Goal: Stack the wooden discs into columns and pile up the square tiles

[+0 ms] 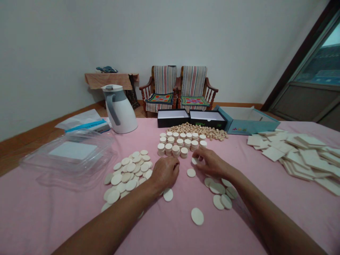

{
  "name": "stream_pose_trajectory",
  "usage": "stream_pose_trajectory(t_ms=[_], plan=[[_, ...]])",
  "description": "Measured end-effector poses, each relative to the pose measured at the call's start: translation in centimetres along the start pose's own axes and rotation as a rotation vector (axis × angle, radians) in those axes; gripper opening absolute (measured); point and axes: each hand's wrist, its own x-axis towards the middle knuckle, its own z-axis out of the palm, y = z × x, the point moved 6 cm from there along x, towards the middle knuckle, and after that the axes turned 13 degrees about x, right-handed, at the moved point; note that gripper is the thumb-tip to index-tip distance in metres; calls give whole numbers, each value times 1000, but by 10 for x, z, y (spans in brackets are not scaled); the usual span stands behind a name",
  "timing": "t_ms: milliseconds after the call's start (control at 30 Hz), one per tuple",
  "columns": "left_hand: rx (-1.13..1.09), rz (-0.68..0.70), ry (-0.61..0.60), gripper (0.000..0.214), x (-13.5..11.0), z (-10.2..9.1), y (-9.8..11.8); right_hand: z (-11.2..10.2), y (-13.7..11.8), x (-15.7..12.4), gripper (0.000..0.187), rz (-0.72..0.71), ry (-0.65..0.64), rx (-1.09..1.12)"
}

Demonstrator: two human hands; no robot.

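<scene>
My right hand [211,163] has its fingers curled around a pale round wooden disc [195,161], close to the tablecloth. Just left of it, my left hand [165,171] is closed with the fingers bent under; whatever it may hold is hidden. Beyond both hands stand rows of short stacks of discs [183,153]. A loose pile of discs [131,173] spreads to the left of my left hand. Under my right forearm lies a smaller group of discs [217,188]. Single discs rest between my arms, one disc [197,216] nearest me.
Behind the stacks are many small wooden pieces [196,130], two black boxes [173,122] and a blue box [244,125]. Square wooden tiles [302,156] heap at right. A white jug [123,113], a tissue packet [87,125] and clear plastic containers [71,152] stand at left.
</scene>
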Motion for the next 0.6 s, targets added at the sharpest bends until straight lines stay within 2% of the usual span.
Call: stream_pose_trajectory(t_ms=[100, 200, 400, 600], plan=[[-6, -7, -5, 20, 0, -1, 0, -10, -9, 12, 17, -36, 154, 36], [-10, -14, -10, 20, -1, -2, 0, -11, -14, 26, 16, -71, 237, 12], [-24, -20, -31, 22, -1, -6, 2, 4, -12, 44, 15, -114, 229, -60], [-30, -29, -46, 22, -1, -7, 2, 4, -12, 47, 19, -81, 226, -73]])
